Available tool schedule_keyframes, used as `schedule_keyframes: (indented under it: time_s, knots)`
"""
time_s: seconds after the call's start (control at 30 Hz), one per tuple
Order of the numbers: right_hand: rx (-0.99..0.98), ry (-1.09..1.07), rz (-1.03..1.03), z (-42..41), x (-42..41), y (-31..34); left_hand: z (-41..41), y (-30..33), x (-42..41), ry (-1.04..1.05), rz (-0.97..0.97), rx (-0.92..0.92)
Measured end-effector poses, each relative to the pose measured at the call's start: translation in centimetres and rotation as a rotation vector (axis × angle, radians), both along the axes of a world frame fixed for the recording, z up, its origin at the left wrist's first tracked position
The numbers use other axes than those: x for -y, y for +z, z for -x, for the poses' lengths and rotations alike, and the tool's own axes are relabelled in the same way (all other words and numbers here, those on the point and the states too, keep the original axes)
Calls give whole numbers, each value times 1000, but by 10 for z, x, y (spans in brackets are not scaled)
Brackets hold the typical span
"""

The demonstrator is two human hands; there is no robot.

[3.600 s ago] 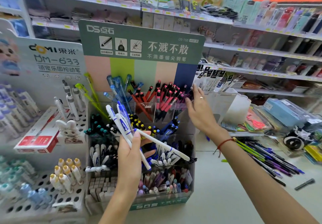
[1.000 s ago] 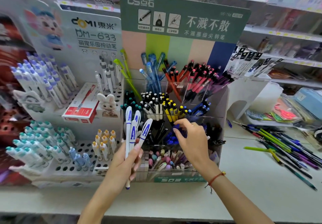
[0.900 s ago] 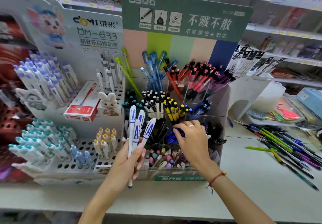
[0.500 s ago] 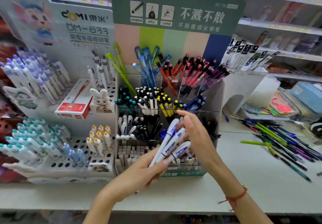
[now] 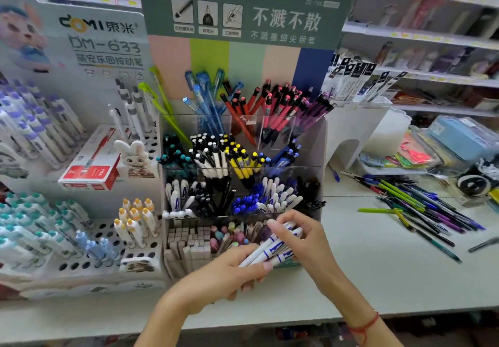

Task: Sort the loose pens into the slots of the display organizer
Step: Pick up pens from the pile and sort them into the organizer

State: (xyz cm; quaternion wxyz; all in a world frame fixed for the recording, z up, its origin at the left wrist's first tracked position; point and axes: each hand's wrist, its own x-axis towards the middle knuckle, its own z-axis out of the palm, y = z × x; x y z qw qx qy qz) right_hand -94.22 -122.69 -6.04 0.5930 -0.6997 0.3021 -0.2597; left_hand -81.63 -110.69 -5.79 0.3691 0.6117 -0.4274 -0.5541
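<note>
A tiered clear display organizer (image 5: 314, 141) with a green header card stands on the shelf, its slots packed with blue, red, purple, black, yellow and white pens. My left hand (image 5: 224, 276) grips a small bunch of white pens with blue print (image 5: 272, 249), lying nearly level in front of the organizer's lowest tier. My right hand (image 5: 302, 241) has its fingers curled over the far ends of the same pens. Loose pens (image 5: 421, 206) in green, purple, blue and black lie scattered on the shelf to the right.
A white perforated pen stand (image 5: 81, 263) with blue-, teal- and orange-capped pens sits at the left, with a red-and-white box (image 5: 91, 168) and a rabbit figure (image 5: 135, 155). A white bin (image 5: 356, 130) and packaged stationery stand at the right. Store shelves run behind.
My left hand has lowered the white pens from upright to nearly level. My right hand left the middle slots and closed on the pens' far ends.
</note>
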Motion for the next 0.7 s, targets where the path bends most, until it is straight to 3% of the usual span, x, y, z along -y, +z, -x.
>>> schedule_keyframes:
  time_s: [0.1,0.2,0.33,0.43,0.57,0.63,0.7]
  knots:
    - [126,18,-214,3,2,4,2,8,2,17,41,-32]
    - [224,214,-402,0,2,9,-5,18,-3,43,112,-104]
    - [50,289,-180,-30,-13,23,-15,23,-18,83,118,-191]
    - [4,287,-35,-57,-19,31,-20,22,-28,242,96,-226]
    - [131,49,-34,-89,-10,38,-44,9,-49,697,207,-39]
    - [199,-76,5,-104,-3,40,-59,-2,-59,1002,252,165]
    - [223,-107,107,-120,-3,37,-70,-12,-62,1083,246,413]
